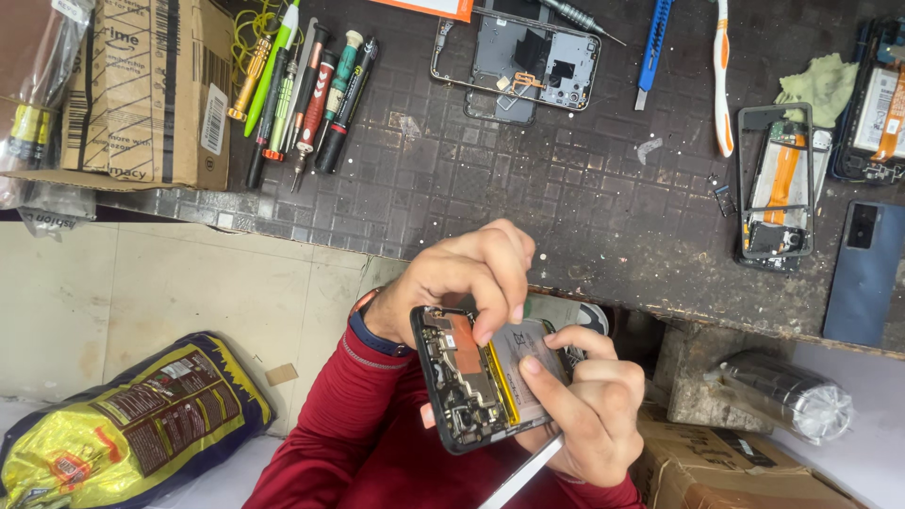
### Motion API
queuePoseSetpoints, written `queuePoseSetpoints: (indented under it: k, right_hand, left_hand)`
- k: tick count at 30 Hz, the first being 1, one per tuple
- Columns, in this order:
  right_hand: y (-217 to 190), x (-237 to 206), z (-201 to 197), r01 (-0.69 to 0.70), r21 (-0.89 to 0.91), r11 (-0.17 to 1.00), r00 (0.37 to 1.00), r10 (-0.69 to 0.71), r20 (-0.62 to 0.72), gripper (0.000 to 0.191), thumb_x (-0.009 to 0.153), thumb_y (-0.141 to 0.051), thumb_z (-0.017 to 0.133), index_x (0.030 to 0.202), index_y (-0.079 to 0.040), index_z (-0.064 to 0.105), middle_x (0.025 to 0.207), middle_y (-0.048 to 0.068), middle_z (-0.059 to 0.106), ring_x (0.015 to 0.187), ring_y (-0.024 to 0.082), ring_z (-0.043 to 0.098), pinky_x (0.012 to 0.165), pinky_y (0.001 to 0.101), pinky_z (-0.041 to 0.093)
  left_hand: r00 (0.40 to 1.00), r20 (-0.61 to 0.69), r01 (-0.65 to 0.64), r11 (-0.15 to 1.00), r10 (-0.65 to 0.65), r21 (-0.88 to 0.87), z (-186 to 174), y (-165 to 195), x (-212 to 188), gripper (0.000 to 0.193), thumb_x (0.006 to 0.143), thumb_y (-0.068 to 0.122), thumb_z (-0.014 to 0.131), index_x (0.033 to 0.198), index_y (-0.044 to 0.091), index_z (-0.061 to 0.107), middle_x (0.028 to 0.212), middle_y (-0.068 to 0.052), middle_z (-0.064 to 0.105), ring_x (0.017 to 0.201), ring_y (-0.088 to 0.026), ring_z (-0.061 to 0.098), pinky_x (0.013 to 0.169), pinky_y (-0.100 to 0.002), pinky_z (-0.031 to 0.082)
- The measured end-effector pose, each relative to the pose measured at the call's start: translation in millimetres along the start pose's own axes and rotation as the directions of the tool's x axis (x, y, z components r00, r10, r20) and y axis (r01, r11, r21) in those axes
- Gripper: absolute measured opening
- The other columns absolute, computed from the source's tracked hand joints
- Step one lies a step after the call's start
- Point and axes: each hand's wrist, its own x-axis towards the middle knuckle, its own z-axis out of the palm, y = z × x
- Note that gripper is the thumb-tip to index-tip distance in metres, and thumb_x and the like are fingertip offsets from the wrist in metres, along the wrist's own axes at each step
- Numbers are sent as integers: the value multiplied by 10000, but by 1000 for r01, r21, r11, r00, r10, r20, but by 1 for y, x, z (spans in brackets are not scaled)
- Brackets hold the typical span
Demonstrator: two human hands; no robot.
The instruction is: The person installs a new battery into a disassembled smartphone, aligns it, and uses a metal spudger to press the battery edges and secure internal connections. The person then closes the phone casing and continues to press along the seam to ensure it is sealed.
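I hold an opened phone [471, 386] with its back cover off, so the circuit board, an orange flex strip and a silver battery [528, 363] show. My left hand [467, 273] grips the phone's upper edge, with a fingertip pressing near the orange strip. My right hand [594, 410] supports the phone from the right. Its index finger lies on the battery, and a thin metal tool [523, 476] is tucked under its fingers. Both sleeves are red, and a dark band sits on the left wrist.
A dark patterned mat [490, 179] covers the bench. On it lie several screwdrivers [306, 90], a cardboard box [151, 90], a bare phone frame [518, 61], a blue cutter [652, 47], a toothbrush [722, 80], another opened phone [778, 188] and a blue back cover [863, 273]. A yellow bag [123, 419] lies on the floor.
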Motion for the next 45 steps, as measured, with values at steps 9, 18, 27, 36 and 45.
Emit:
queuePoseSetpoints:
  k: [9, 18, 27, 36, 45]
  right_hand:
    - [4, 1, -1, 6, -20, 1000, 1000, -7, -27, 391, 742, -100, 893, 1071, 7, 711, 839, 27, 406, 835, 186, 440, 811, 425, 650]
    - [2, 4, 7, -54, -64, 996, 998, 51, -44, 333, 735, 47, 847, 1044, 11, 726, 806, 44, 400, 806, 195, 447, 786, 405, 640]
    - [3, 10, 15, -95, -27, 995, 993, 93, -74, 426, 649, 170, 831, 1038, 43, 713, 787, 62, 482, 754, 204, 469, 708, 363, 617]
    - [4, 13, 17, -158, 24, 987, 987, 159, -21, 437, 614, 176, 786, 1023, 48, 699, 812, 77, 530, 756, 210, 515, 750, 377, 611]
    - [12, 1, 22, -268, 595, 758, 848, 479, -227, 255, 1142, -282, 519, 1120, -28, 498, 844, 51, 440, 747, 137, 455, 694, 305, 428]
  left_hand:
    - [999, 36, -26, 998, 24, 59, 1, 4, 3, 188, 889, 226, 859, 980, 153, 712, 1121, 33, 616, 1026, -186, 553, 994, -373, 414]
    - [1000, -12, -17, 988, 16, -155, 5, -17, -1, 198, 852, 307, 871, 906, 152, 761, 1048, 47, 641, 968, -171, 563, 880, -336, 451]
    - [999, -3, -38, 968, 39, -249, 4, -27, 4, 477, 790, 575, 808, 890, 111, 760, 1022, 8, 642, 937, -185, 556, 877, -353, 461]
    - [992, -124, -11, 967, -21, -253, 15, -26, 0, 386, 1006, 423, 696, 811, 96, 631, 961, -23, 624, 844, -153, 598, 887, -380, 516]
    - [895, -393, -129, 722, -211, -680, 26, -49, -13, 302, 943, 313, 808, 956, 109, 585, 989, -17, 538, 927, -161, 596, 794, -411, 574]
